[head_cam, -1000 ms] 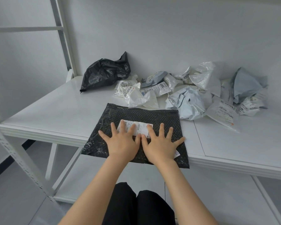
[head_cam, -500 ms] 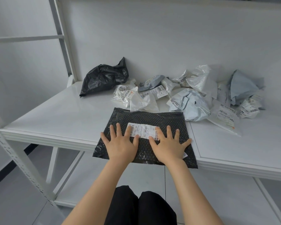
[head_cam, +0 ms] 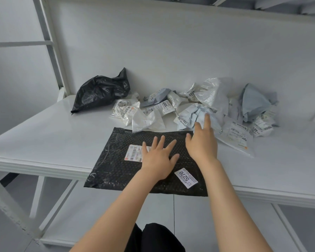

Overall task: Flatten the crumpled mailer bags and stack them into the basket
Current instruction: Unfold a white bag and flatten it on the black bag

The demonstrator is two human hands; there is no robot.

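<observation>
At the table [head_cam: 44,142] edge, black mailer [head_cam: 116,170] lies crosswise.

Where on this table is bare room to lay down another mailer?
One bare patch of table lies left of the flat black mailer, in front of the crumpled black bag. Another is at the front right, before the labelled white mailer. Along the wall, the crumpled mailers crowd it.

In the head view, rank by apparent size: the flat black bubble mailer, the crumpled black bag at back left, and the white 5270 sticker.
1. Flat black bubble mailer, largest, though it is also nearest the camera.
2. Crumpled black plastic bag, farther back, so its true size is unsure.
3. White 5270 sticker, clearly smallest.
</observation>
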